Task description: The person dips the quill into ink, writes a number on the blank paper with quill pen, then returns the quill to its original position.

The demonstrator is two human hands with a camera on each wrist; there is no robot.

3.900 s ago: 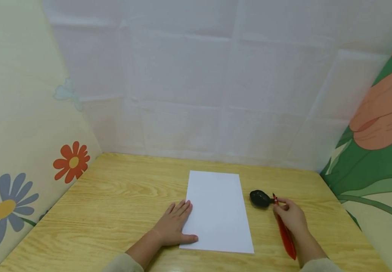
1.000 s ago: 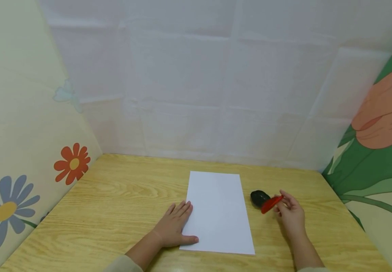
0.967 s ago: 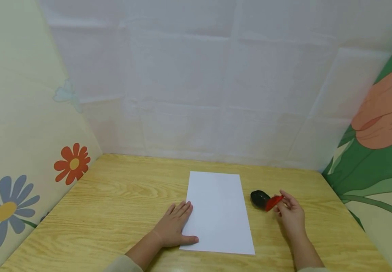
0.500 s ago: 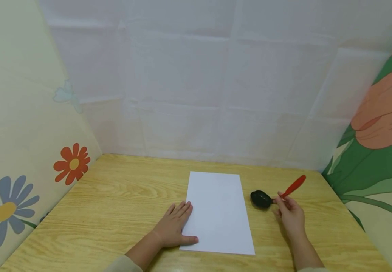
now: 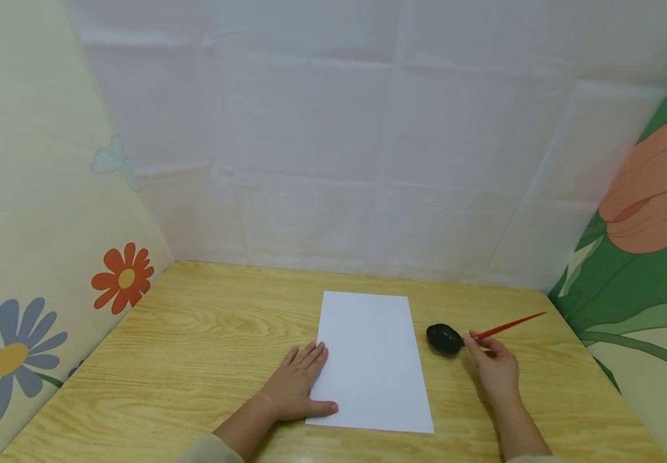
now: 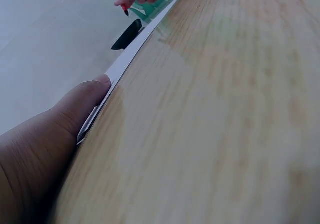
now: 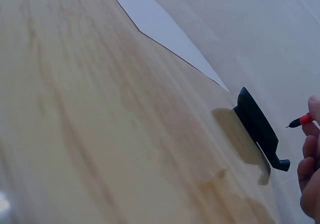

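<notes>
In the head view my left hand (image 5: 295, 389) rests flat with spread fingers on the left edge of a white sheet of paper (image 5: 370, 360). Its thumb lies on the lower left corner; the left wrist view shows this thumb (image 6: 82, 101) at the sheet's edge. My right hand (image 5: 496, 370) pinches a red feather pen (image 5: 509, 326) between thumb and fingers, to the right of the paper. The feather points to the back right. In the right wrist view the pen's dark tip (image 7: 294, 124) points toward a black oval pen stand (image 7: 257, 129) with a short stub.
The pen stand stands on the wood-grain table (image 5: 223, 321), between the paper and my right hand. A white cloth (image 5: 310, 161) hangs along the back edge. Flower-printed cloths flank the table on the left (image 5: 20, 193) and right (image 5: 651, 289).
The red feather pen has turned in my right hand: its feather pointed toward me, then swung left over the stand, and now points to the back right. The left hand and the paper have stayed put.
</notes>
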